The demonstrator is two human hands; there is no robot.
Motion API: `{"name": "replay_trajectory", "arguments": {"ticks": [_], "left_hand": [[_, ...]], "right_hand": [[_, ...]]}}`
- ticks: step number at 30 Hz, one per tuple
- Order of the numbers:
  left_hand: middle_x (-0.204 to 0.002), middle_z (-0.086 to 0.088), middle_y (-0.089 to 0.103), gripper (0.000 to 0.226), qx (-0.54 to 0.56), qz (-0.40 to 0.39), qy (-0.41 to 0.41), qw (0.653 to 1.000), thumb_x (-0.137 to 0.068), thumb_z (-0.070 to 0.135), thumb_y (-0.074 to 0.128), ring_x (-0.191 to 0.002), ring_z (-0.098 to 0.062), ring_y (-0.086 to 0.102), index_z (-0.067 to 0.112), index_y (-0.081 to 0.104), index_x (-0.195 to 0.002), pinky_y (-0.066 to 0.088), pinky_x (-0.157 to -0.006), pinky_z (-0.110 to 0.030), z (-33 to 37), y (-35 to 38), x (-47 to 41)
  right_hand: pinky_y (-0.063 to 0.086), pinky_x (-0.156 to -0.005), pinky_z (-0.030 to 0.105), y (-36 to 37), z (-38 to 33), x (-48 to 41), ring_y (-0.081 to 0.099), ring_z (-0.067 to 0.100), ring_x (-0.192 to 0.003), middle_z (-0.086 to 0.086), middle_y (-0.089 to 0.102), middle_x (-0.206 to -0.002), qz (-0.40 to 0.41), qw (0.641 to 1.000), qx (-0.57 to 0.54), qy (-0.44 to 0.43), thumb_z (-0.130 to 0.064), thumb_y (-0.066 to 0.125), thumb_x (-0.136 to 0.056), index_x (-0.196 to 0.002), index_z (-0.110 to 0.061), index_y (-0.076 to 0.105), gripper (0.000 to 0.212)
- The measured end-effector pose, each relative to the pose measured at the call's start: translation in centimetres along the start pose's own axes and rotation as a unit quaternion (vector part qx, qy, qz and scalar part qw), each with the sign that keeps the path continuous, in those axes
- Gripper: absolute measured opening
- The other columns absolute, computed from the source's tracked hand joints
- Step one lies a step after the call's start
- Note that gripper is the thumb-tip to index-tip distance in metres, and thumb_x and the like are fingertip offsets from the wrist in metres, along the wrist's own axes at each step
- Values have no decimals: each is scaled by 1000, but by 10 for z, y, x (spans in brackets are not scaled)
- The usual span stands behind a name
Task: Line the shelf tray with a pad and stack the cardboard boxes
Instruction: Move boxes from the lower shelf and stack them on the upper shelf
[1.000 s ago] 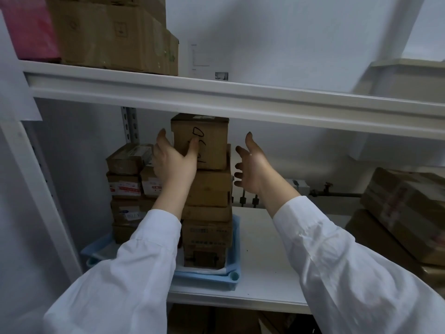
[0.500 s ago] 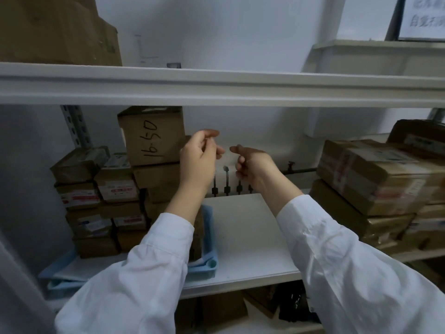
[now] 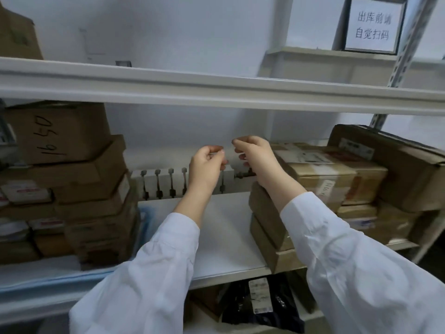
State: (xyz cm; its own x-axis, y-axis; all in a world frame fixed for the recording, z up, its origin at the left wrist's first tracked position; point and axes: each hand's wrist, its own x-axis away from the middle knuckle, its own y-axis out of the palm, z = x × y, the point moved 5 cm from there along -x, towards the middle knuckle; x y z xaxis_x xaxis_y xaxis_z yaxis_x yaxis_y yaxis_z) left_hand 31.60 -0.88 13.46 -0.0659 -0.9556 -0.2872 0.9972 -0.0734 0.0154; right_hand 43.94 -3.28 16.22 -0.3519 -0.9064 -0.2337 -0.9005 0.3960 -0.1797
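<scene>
A stack of cardboard boxes (image 3: 79, 194) stands at the left of the middle shelf, topped by a box marked "16-50" (image 3: 57, 133). It rests in a blue tray (image 3: 144, 227) lined with a white pad (image 3: 38, 268). My left hand (image 3: 207, 169) and my right hand (image 3: 255, 157) hang in the air above the bare shelf, right of the stack, fingers curled and holding nothing. Both are apart from every box. A second pile of cardboard boxes (image 3: 322, 186) lies just right of my right hand.
The upper shelf beam (image 3: 216, 90) runs across just above my hands. A row of small valves (image 3: 163, 184) lines the back wall. A framed sign (image 3: 373, 25) stands top right, and a black bag (image 3: 262, 302) lies on the shelf below.
My hands have come off the top box of the left stack and moved right, fingers curling in. The view has swung right, bringing the right-hand pile of boxes into sight.
</scene>
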Motion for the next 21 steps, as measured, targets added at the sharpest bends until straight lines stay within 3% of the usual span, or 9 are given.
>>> {"name": "replay_trajectory", "arguments": {"ticks": [2,5,8,11,13,16,19,21], "left_hand": [[-75,2,58,14,12,-7,-22,1000,-94,14,51,-67,-7,55,10,58,-105,44,-55,-9,-2,27,7],[-76,2,58,13,34,8,-62,997,-94,15,51,-68,-8,54,11,58,-104,40,-53,-15,-4,69,18],[-75,0,57,6,75,26,-104,991,-93,14,51,-71,-12,53,12,57,-95,37,-55,-19,-7,100,27],[-76,3,58,12,81,35,-134,987,-93,15,50,-69,-9,52,17,56,-83,37,-56,-20,-10,125,34],[-78,4,57,16,82,47,-146,985,-93,16,50,-73,-10,52,21,54,-79,38,-57,-20,-11,138,40],[-92,1,59,9,77,48,-180,979,-93,20,50,-84,-14,53,14,55,-98,39,-60,-22,-12,154,49],[-108,-6,62,31,106,7,-238,965,-94,32,52,-79,-15,56,12,51,-118,42,-58,-24,-13,170,63],[-125,-9,58,46,104,-32,-274,956,-95,43,47,-92,-20,58,14,48,-130,40,-68,-27,-14,179,73]], "right_hand": [[39,-61,24,-25,4,-3,52,15,-77,1,58,-81,11,1000,19,-18,-21,57,-92,-104,-4,64,22],[39,-55,23,-65,15,-8,51,14,-69,1,58,-78,18,998,41,-36,-22,56,-92,-97,-9,64,16],[41,-55,21,-93,24,-11,56,15,-74,3,61,-83,22,997,60,-49,-23,57,-92,-95,-11,64,14],[46,-67,23,-125,35,-12,58,15,-86,-1,63,-93,39,992,107,-57,-26,56,-92,-102,-13,65,18],[48,-87,34,-148,41,-15,57,20,-102,-1,64,-106,72,982,162,-58,-31,56,-90,-106,-21,64,21],[30,-106,42,-182,50,-17,38,29,-127,6,47,-135,139,954,264,-24,-37,58,-87,-127,-27,51,41],[23,-110,44,-209,65,-18,28,32,-135,14,30,-146,167,940,291,61,-42,70,-79,-143,-19,28,79],[27,-110,45,-217,79,-21,28,33,-134,17,29,-146,147,940,283,124,-48,73,-74,-143,-13,26,91]]}}
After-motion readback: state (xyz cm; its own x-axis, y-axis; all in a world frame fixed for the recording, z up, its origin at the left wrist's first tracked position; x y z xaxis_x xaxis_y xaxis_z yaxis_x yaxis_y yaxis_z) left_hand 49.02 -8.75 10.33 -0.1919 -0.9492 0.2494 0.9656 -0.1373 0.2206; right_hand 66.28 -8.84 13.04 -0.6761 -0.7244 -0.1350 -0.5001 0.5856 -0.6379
